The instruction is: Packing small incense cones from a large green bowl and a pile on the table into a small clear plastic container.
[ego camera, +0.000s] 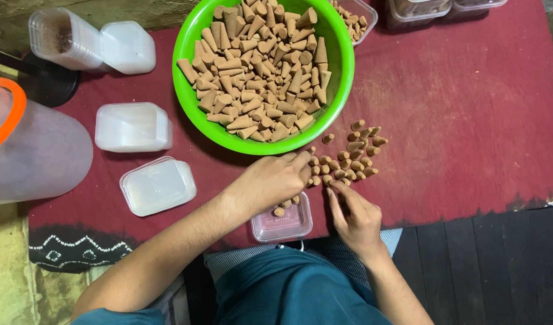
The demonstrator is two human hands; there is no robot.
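Left hand [275,179]: fingers loosely curled, tips touching loose small brown incense cones [348,157] scattered on the dark red cloth-covered worktop [469,108]; whether a cone is pinched, cannot tell. Right hand [356,219]: fingers extended, tips at the near edge of the same scatter; grasp cannot be told. Small clear plastic box [282,225]: below the left hand, a few cones inside. Round bright green plastic bowl [342,66]: heaped with cones, just beyond the scatter. Clear plastic lidded boxes [158,185]: left side.
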